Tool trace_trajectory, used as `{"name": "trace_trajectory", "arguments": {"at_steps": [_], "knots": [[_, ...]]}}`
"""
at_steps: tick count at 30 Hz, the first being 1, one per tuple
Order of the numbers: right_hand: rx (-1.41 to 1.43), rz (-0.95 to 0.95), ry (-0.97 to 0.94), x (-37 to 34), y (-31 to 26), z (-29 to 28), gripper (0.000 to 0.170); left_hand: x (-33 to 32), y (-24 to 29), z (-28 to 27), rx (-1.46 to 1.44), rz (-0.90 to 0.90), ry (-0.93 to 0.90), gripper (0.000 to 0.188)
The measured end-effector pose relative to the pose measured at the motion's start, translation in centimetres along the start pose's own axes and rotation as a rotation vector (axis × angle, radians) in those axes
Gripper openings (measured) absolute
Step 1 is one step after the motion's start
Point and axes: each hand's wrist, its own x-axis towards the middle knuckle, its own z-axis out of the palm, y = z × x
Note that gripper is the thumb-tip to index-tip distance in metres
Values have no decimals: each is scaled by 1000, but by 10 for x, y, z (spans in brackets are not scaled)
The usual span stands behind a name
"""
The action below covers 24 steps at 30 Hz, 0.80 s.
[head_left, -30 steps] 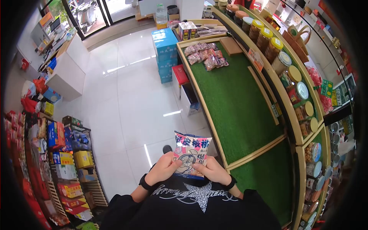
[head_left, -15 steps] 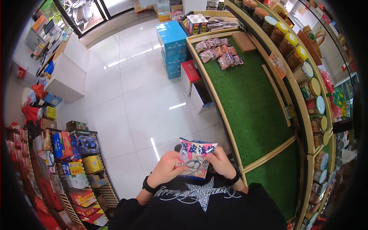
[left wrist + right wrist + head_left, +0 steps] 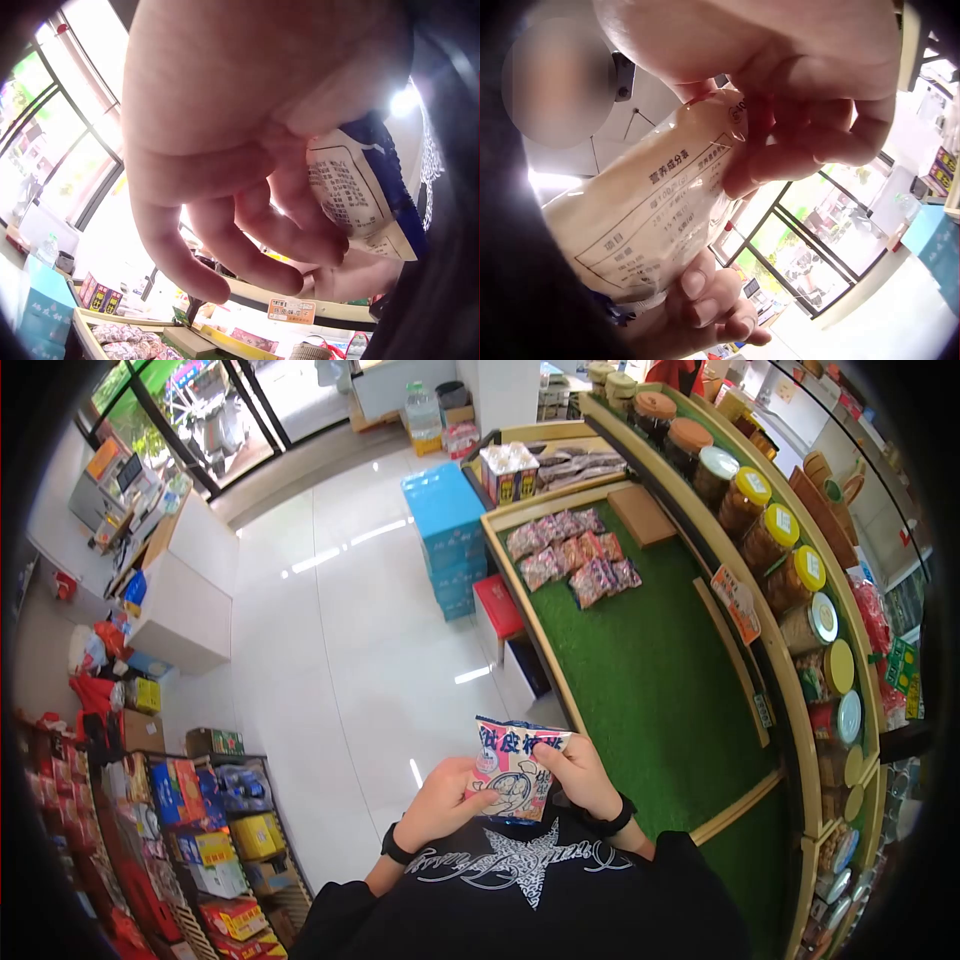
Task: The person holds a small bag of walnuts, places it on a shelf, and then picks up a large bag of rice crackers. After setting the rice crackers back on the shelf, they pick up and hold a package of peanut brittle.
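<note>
Beyond the right hand [image 3: 583, 775], a green-lined bin [image 3: 640, 690] holds snack packets [image 3: 575, 555]; that hand pinches a printed bag [image 3: 513, 772] near its top, the left hand [image 3: 445, 795] lower down.

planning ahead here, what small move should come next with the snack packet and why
Probably swing the snack packet right, over the green mat: the left grip and right grip both hold it, and other packets lie toward the mat's far end with bare green beside them.
</note>
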Motion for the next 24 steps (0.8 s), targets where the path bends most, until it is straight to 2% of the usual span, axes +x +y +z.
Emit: {"name": "trace_trajectory", "arguments": {"at_steps": [2,5,7,10,15,17,20,24], "knots": [[-78,-77,-14,20,-15,-17,25,27,3,-2,-22,-6,-5,26],[-170,-130,31,41,-21,-42,23,60,2,5,-133,-122,55,28],[-126,-87,53,52,-25,-57,21,85,8,6,-173,-99,147,29],[-94,-101,52,64,-18,-74,21,108,3,15,-198,-133,175,28],[-147,-189,78,72,-4,-95,29,141,-8,12,-258,-165,81,27],[-87,-95,202,74,4,-97,33,156,-15,9,-273,-197,39,26],[-38,-23,314,83,-2,-102,35,186,-28,4,-176,-112,-17,28],[-69,-55,557,98,8,-110,32,227,-43,-4,-222,-156,-130,29]]}}
